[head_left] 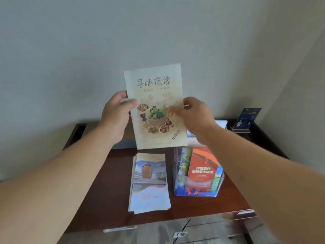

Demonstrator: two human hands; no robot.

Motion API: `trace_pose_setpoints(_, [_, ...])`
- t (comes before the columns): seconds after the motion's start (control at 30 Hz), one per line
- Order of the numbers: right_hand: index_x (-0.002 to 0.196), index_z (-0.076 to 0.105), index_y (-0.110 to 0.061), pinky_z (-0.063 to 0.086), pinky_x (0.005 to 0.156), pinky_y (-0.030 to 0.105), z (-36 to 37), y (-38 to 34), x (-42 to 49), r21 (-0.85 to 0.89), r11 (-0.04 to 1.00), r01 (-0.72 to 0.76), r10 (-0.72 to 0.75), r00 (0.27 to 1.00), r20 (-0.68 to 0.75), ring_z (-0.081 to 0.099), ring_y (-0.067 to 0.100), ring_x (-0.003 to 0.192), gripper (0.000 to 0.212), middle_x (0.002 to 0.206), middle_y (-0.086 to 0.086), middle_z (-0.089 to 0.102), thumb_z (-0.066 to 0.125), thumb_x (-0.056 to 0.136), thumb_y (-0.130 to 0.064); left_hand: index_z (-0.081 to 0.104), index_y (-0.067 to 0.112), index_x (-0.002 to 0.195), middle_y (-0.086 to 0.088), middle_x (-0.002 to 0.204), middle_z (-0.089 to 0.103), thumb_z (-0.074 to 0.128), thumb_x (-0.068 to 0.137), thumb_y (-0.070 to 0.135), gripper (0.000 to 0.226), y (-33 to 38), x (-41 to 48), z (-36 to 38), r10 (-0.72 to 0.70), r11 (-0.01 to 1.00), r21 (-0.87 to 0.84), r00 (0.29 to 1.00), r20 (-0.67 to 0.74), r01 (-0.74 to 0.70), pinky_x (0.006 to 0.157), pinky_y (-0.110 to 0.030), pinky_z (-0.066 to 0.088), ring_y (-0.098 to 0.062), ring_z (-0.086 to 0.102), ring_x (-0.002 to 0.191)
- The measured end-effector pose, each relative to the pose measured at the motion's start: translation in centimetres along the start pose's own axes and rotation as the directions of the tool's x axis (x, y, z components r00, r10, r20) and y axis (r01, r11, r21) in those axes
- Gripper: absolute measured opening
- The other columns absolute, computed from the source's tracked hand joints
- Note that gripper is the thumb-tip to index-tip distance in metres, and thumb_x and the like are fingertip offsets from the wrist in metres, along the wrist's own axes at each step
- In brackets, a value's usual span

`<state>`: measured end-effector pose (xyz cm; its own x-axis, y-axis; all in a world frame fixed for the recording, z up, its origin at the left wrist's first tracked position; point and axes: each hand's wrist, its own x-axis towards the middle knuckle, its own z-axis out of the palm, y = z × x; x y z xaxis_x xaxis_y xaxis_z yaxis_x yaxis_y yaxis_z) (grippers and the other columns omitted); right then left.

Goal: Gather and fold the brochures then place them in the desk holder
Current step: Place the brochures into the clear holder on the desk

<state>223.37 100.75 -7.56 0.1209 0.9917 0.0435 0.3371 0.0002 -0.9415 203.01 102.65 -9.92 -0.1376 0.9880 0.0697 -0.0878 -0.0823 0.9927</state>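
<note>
A cream brochure with a food basket picture is held upright above the desk. My left hand grips its left edge, thumb on the front. My right hand pinches its right edge. Below it, a stack of folded brochures with an orange jar picture lies flat on the dark wooden desk. To the right of the stack stands a clear acrylic desk holder with an orange brochure at its front and others behind it.
A small dark sign in a clear stand sits at the desk's back right corner. White papers lie behind my right wrist. Drawer fronts with metal handles run along the near edge. A plain wall rises behind.
</note>
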Motion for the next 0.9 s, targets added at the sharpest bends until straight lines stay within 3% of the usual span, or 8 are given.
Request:
trace_pose_setpoints(0.17, [0.079, 0.068, -0.025, 0.057, 0.084, 0.050, -7.2, -3.3, 2.7, -0.043, 0.995, 0.095, -0.099, 0.989, -0.108, 0.071, 0.029, 0.093, 0.014, 0.091, 0.005, 0.075, 0.066, 0.092, -0.024, 0.060, 0.024, 0.098, 0.002, 0.095, 0.075, 0.060, 0.086, 0.018, 0.013, 5.1, 2.4, 6.5, 0.170, 0.984, 0.034, 0.983, 0.065, -0.172, 0.091, -0.056, 0.052, -0.025, 0.070, 0.094])
trace_pose_setpoints(0.3, [0.087, 0.064, -0.027, 0.056, 0.081, 0.056, -11.6, -3.8, 5.4, -0.047, 0.986, 0.163, -0.168, 0.975, -0.143, 0.070, 0.035, 0.093, 0.008, 0.095, 0.011, 0.073, 0.063, 0.093, -0.022, 0.059, 0.025, 0.096, 0.003, 0.091, 0.075, 0.059, 0.089, 0.015, 0.012, 6.6, 3.8, 11.4, 0.234, 0.970, 0.050, 0.969, 0.080, -0.239, 0.089, -0.054, 0.054, -0.022, 0.072, 0.089])
trace_pose_setpoints(0.47, [0.089, 0.064, -0.018, 0.055, 0.080, 0.059, -14.7, -0.3, 7.5, -0.117, 0.983, 0.140, -0.149, 0.986, -0.072, 0.067, 0.042, 0.095, 0.005, 0.094, 0.016, 0.071, 0.062, 0.093, -0.020, 0.058, 0.025, 0.097, -0.006, 0.102, 0.073, 0.057, 0.093, 0.011, 0.014, 4.4, 4.1, 15.1, 0.178, 0.974, 0.131, 0.982, 0.057, -0.184, 0.092, -0.056, 0.051, -0.026, 0.070, 0.096])
trace_pose_setpoints(0.7, [0.093, 0.066, -0.017, 0.056, 0.084, 0.052, -15.6, 4.6, 9.0, -0.147, 0.983, 0.111, -0.109, 0.994, 0.019, 0.069, 0.031, 0.089, 0.004, 0.092, 0.007, 0.071, 0.062, 0.093, -0.016, 0.059, 0.026, 0.091, -0.004, 0.100, 0.074, 0.057, 0.094, 0.010, 0.016, 0.7, 3.2, 16.9, 0.072, 0.977, 0.200, 0.997, 0.001, -0.071, 0.091, -0.054, 0.053, -0.024, 0.070, 0.094])
trace_pose_setpoints(0.9, [0.100, 0.066, -0.009, 0.055, 0.084, 0.055, -15.2, 6.6, 8.9, -0.215, 0.975, 0.061, -0.051, 0.997, 0.051, 0.067, 0.036, 0.094, 0.013, 0.099, 0.012, 0.071, 0.061, 0.092, -0.017, 0.060, 0.025, 0.092, -0.002, 0.100, 0.073, 0.056, 0.094, 0.010, 0.016, -1.3, 2.9, 16.9, 0.010, 0.967, 0.256, 1.000, 0.016, -0.014, 0.084, -0.052, 0.057, -0.023, 0.071, 0.090])
